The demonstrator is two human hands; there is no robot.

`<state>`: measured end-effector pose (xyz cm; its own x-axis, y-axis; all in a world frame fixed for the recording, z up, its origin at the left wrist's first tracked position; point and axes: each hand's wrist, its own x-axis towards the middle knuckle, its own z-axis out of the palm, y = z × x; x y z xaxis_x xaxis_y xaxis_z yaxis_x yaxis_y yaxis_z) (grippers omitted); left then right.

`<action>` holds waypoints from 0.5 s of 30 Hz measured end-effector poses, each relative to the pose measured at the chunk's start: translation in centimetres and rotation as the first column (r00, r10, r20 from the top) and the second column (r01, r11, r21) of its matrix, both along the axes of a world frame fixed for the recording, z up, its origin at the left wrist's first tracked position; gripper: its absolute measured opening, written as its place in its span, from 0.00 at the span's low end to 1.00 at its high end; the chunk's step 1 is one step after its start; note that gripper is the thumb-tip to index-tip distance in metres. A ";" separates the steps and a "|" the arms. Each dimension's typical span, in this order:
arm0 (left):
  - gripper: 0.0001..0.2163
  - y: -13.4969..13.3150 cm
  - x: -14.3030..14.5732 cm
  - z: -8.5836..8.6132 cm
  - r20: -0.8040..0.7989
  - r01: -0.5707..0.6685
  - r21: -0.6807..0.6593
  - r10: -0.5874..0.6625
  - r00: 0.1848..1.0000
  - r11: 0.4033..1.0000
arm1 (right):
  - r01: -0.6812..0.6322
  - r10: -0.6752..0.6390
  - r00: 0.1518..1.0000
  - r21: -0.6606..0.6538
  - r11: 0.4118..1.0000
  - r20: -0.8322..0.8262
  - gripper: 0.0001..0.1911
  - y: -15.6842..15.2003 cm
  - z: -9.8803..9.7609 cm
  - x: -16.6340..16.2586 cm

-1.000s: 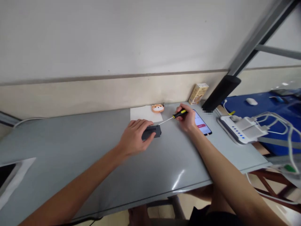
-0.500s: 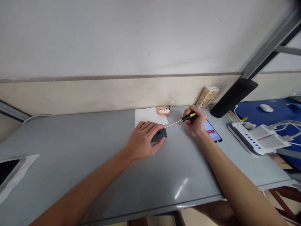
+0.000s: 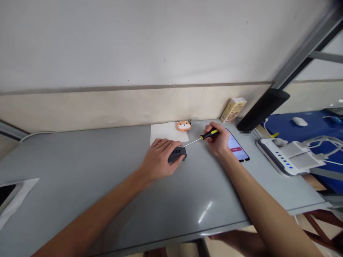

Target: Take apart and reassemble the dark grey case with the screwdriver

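My left hand [image 3: 161, 159] is wrapped over a small dark grey box [image 3: 177, 154] with a row of vent slots, which rests on the grey desk [image 3: 107, 210]. Its fingers lie over the top and the thumb presses the near side, so much of the box is hidden. Between the fingers of my right hand [image 3: 218, 141] is a screwdriver [image 3: 209, 134] with a black and yellow handle. The thin shaft slants left and down, and its tip meets the top right end of the box. Whether the tip sits in a screw is too small to tell.
Behind the box lie white paper [image 3: 163, 131] and an orange animal-faced case [image 3: 183, 125]. A lit phone [image 3: 237, 148] is right of my right hand. Further right are a carton [image 3: 233, 110], a black cylinder [image 3: 264, 110] and a power strip [image 3: 280, 160] with plugged chargers. A framed dark item [image 3: 18, 194] lies left.
The whole view has shifted slightly, so things appear a little further left. Both hands keep their grips, and the screwdriver tip stays at the box's end.
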<state>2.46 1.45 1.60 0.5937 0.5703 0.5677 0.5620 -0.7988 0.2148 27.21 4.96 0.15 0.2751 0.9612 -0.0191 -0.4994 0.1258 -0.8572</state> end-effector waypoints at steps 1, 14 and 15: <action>0.09 0.0 -0.1 0.0 -0.001 0.005 0.004 -0.005 1.000 1.000 | -0.007 0.007 1.000 0.004 1.000 -0.007 0.15 0.0 0.0 0.0; 0.14 0.1 -2.2 0.5 -0.055 0.021 -0.061 -0.024 0.998 0.998 | 0.058 -0.061 0.996 -0.045 0.997 -0.062 0.14 -0.3 0.7 0.1; 0.16 -0.1 -2.8 0.5 -0.015 -0.002 -0.117 0.000 1.000 0.993 | 0.081 -0.085 0.995 -0.069 0.994 -0.055 0.14 -0.2 0.7 0.1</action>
